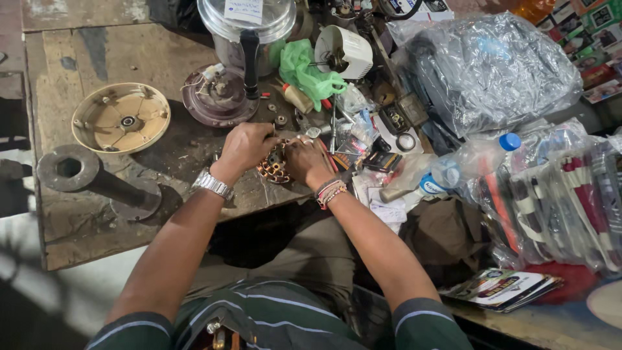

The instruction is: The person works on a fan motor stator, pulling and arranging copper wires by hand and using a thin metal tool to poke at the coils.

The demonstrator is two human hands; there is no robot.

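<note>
A round motor stator with copper windings (275,168) lies on the worn wooden bench (103,214), just past its near edge. My left hand (245,146), with a metal watch on the wrist, grips the stator from the left. From the right, my right hand (304,159), with thread bracelets on the wrist, presses against the same part with curled fingers. Much of the stator is hidden under my fingers.
A cream round cover (121,118) and a dark metal pipe flange (69,169) lie at the left. Behind my hands stand a purplish motor base (219,97), a steel pot (246,29), a green bag (306,70) and a white housing (345,52). Plastic-wrapped goods (492,65) and bottles (453,170) crowd the right.
</note>
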